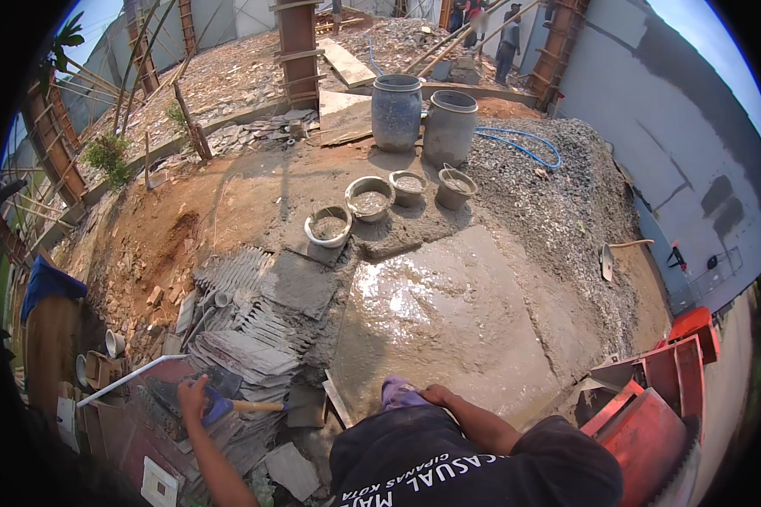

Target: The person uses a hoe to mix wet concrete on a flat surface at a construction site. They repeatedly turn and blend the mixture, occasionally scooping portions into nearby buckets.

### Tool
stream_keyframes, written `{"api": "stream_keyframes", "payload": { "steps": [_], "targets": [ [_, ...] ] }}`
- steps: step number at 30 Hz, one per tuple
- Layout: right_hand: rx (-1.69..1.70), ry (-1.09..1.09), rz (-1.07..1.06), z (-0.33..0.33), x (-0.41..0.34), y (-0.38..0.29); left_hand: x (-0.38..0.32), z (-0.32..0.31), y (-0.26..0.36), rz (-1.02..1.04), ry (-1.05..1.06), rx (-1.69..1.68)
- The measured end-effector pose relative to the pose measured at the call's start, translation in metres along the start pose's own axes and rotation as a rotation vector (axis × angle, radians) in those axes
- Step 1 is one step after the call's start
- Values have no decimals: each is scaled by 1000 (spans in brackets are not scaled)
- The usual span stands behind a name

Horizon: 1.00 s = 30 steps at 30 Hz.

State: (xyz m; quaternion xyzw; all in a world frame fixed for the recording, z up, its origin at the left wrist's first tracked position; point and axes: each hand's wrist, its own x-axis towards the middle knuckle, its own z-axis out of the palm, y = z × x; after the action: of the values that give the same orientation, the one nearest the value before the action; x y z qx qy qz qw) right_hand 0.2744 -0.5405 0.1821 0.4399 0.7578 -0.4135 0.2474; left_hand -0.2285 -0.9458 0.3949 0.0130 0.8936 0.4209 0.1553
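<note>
My left hand (193,397) is closed around the blue grip (217,407) of a shovel. Its short wooden shaft (257,406) points right, towards a dark grey flat piece (307,405) that may be the blade. My right hand (439,395) is at my waist, its fingers curled on the edge of a purple cloth (398,393) by the hem of my dark shirt (469,459). Before me lies a wet, shiny bed of cement mix (444,304). Several mortar-coated buckets with grey contents, among them a white-rimmed bucket (328,227), stand along its far edge.
Stacked ridged tiles (247,355) and rubble lie left. Two blue drums, the left drum (396,114) and a cement-coated drum (450,127), stand behind the buckets. A gravel heap (552,196), a hoe (607,261) and red machinery (653,424) are right. People (507,44) stand far back.
</note>
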Motion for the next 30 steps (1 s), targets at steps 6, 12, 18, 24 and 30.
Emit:
{"api": "stream_keyframes", "payload": {
  "steps": [6, 12, 18, 24, 30],
  "targets": [
    [2, 2, -13, -1, 0, 4, 7, -1, -2, -63, -65, -25],
    [13, -14, 36, 0, 1, 0, 15, -6, -15, -60, -80, -28],
    [19, 0, 47, 3, 1, 4, 14, -3, -11, -69, -92, -1],
    [61, 31, 57, 7, 3, 9, 17, -3, -13, -74, -83, -24],
    [31, -38, 55, 4, 3, 9, 22, -4, -22, -87, -99, -49]
  ]
}}
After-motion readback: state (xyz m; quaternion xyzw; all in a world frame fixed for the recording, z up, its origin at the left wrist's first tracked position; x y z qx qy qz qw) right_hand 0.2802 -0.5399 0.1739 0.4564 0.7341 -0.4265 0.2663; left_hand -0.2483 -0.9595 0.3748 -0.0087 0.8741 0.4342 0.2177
